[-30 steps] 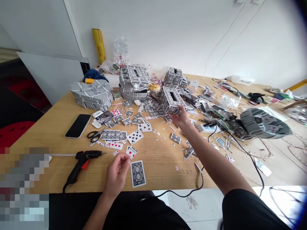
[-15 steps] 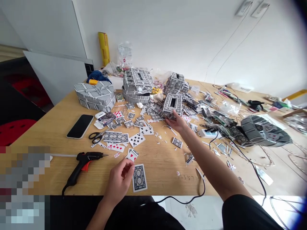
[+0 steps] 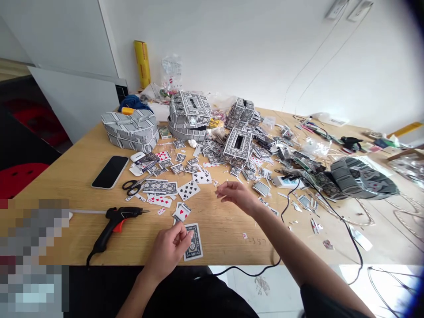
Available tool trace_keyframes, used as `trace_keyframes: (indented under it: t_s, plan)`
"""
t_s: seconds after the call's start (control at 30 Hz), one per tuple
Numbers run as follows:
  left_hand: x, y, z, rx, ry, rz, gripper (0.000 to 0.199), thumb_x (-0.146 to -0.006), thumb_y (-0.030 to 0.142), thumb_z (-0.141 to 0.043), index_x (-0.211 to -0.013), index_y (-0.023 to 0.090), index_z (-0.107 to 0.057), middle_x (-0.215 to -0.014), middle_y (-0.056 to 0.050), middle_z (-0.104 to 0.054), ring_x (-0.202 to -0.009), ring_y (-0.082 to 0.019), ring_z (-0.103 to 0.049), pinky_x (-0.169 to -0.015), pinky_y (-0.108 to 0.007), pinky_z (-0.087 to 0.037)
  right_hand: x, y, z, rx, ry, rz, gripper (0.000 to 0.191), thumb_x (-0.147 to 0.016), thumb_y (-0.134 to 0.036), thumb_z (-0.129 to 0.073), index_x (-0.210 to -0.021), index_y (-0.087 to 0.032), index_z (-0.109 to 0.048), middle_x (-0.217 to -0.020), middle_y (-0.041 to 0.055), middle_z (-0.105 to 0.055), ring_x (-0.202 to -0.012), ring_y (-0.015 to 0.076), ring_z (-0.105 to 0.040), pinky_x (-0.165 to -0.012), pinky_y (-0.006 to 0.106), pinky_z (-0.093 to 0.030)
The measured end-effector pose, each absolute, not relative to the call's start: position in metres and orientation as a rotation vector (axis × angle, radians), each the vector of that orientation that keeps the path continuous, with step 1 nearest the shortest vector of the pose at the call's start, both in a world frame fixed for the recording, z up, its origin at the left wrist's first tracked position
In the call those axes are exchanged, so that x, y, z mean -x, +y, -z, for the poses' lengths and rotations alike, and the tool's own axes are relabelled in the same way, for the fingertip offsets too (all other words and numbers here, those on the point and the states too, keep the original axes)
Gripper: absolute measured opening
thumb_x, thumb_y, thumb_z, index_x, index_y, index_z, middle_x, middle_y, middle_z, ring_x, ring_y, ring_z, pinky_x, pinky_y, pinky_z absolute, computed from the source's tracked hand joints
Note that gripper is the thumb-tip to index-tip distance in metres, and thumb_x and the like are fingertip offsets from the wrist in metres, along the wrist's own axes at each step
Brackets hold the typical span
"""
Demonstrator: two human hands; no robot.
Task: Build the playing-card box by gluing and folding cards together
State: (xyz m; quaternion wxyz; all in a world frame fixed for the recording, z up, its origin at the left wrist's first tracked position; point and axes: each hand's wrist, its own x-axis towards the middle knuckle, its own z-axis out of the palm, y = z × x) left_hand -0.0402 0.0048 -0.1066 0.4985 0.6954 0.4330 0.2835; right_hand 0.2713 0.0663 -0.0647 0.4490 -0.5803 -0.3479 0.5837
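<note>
My left fingers (image 3: 178, 230) curl closed over a blue-and-white rectangular paper card (image 3: 196, 245), likely light, best edge-gripped; right fingers (image 3: 225, 188) parted.

Soft, bright light is washing over the wall (image 3: 232, 48) and worktop (image 3: 218, 240) — the floor (image 3: 364, 282) is glaring white at lower right, blurred darkness is rounding the upper-right corner, and coarse pixels are masking the lower left.

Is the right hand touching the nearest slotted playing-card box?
No, wooden tabletop and card scraps show between the right hand and the slotted playing-card box.
</note>
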Motion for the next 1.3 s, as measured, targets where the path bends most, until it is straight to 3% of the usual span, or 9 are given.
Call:
trace_keyframes:
  t_s: [0.13, 0.23, 0.33, 0.63, 0.8, 0.97, 1.1, 1.3]
  plan:
    - [0.041, 0.005, 0.108, -1.758, 1.034, -0.678, 0.054, -0.106, 0.052, -0.054, -0.068, 0.023, -0.028, -0.06, 0.007, -0.027, -0.056, -0.011, -0.029, -0.058, -0.029, -0.025, -0.253, 0.039, 0.084, 1.521, -1.133, -1.333, 0.039, -0.07, -0.047, -0.1, -0.076, -0.016, -0.075, -0.069, 0.0035, -0.076, -0.061, 0.0144, -0.067, -0.06, 0.027, -0.054]
    - [0.042, 0.005, 0.109, -1.788, 1.052, -0.68, 0.059, -0.105, 0.051, -0.055, -0.066, 0.022, -0.022, -0.059, 0.006, -0.02, -0.055, -0.011, -0.023, -0.057, -0.031, -0.021, -0.248, 0.032, 0.092, 1.568, -1.286, -1.183, 0.042, -0.08, -0.056, -0.091, -0.075, -0.02, -0.07, -0.067, 0.0023, -0.072, -0.059, 0.0154, -0.063, -0.057, 0.028, -0.049]
    - [0.042, 0.005, 0.11, -1.793, 1.05, -0.703, 0.06, -0.105, 0.05, -0.055, -0.066, 0.022, -0.019, -0.059, 0.006, -0.019, -0.055, -0.011, -0.022, -0.057, -0.032, -0.02, -0.242, 0.033, 0.091, 1.585, -1.443, -1.038, 0.04, -0.092, -0.059, -0.079, -0.079, -0.023, -0.069, -0.071, 0.0033, -0.074, -0.063, 0.0185, -0.066, -0.06, 0.031, -0.051]
    - [0.041, 0.005, 0.109, -1.738, 1.036, -0.705, 0.059, -0.106, 0.047, -0.056, -0.064, 0.022, -0.022, -0.055, 0.006, -0.025, -0.052, -0.01, -0.028, -0.057, -0.031, -0.026, -0.193, 0.074, 0.078, 1.432, -1.892, -0.702, 0.014, -0.102, -0.033, -0.068, -0.109, -0.026, -0.078, -0.113, 0.0097, -0.08, -0.107, 0.0302, -0.073, -0.1, 0.051, -0.059]
    - [0.042, 0.006, 0.107, -1.728, 1.026, -0.655, 0.057, -0.107, 0.046, -0.054, -0.064, 0.022, -0.025, -0.055, 0.006, -0.03, -0.052, -0.011, -0.032, -0.057, -0.031, -0.027, -0.167, 0.088, 0.085, 1.249, -2.162, -0.489, 0.022, -0.107, -0.025, -0.062, -0.126, -0.025, -0.074, -0.129, 0.0128, -0.077, -0.124, 0.0309, -0.071, -0.107, 0.052, -0.061]
    - [0.041, 0.008, 0.104, -1.712, 1.006, -0.618, 0.055, -0.108, 0.044, -0.052, -0.065, 0.023, -0.026, -0.055, 0.006, -0.033, -0.052, -0.011, -0.034, -0.058, -0.032, -0.028, -0.156, 0.096, 0.089, 1.191, -2.322, -0.477, 0.039, -0.108, -0.03, -0.064, -0.146, -0.027, -0.066, -0.154, 0.015, -0.067, -0.15, 0.0347, -0.057, -0.12, 0.063, -0.053]
    - [0.041, 0.011, 0.102, -1.709, 1.001, -0.599, 0.054, -0.107, 0.044, -0.052, -0.065, 0.023, -0.027, -0.055, 0.005, -0.034, -0.051, -0.012, -0.035, -0.058, -0.032, -0.026, -0.149, 0.103, 0.095, 1.214, -2.37, -0.463, 0.043, -0.109, -0.036, -0.063, -0.151, -0.027, -0.063, -0.161, 0.0162, -0.06, -0.154, 0.0357, -0.053, -0.12, 0.064, -0.053]
    - [0.041, 0.011, 0.099, -1.712, 0.986, -0.612, 0.053, -0.106, 0.042, -0.052, -0.065, 0.023, -0.027, -0.055, 0.005, -0.035, -0.052, -0.012, -0.036, -0.058, -0.032, -0.026, -0.15, 0.104, 0.102, 1.244, -2.426, -0.388, 0.038, -0.111, -0.016, -0.051, -0.147, -0.02, -0.064, -0.155, 0.0165, -0.066, -0.15, 0.033, -0.058, -0.119, 0.059, -0.055]
